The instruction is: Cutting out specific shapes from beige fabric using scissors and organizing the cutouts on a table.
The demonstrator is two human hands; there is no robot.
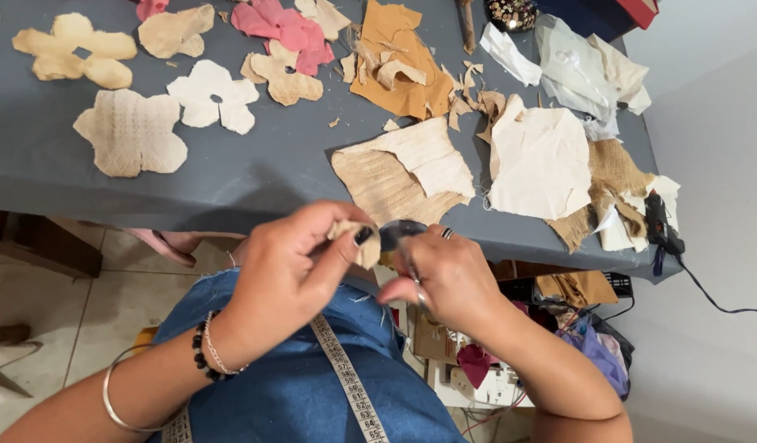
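1. Pinching a small beige fabric scrap (pixel 358 240) between thumb and fingers, the left hand (pixel 292 271) is held just below the near edge of the grey table (pixel 255 176).
2. A pair of scissors (pixel 399 234) is grasped by the right hand (pixel 448 275), fingers closed through the handles; the blades are blurred and lie touching the scrap.
3. Directly above the grip, on the table, a folded tan woven piece (pixel 403 172) is laid, with a cream cloth (pixel 538 164) to its right.
4. Up and to the left of the grip, flower-shaped cutouts (pixel 132 131) are spread out.
5. Below the grip, a measuring tape (pixel 345 373) is draped over blue denim (pixel 304 394).
6. Far right of the grip, a black glue gun (pixel 659 226) is rested at the table corner.
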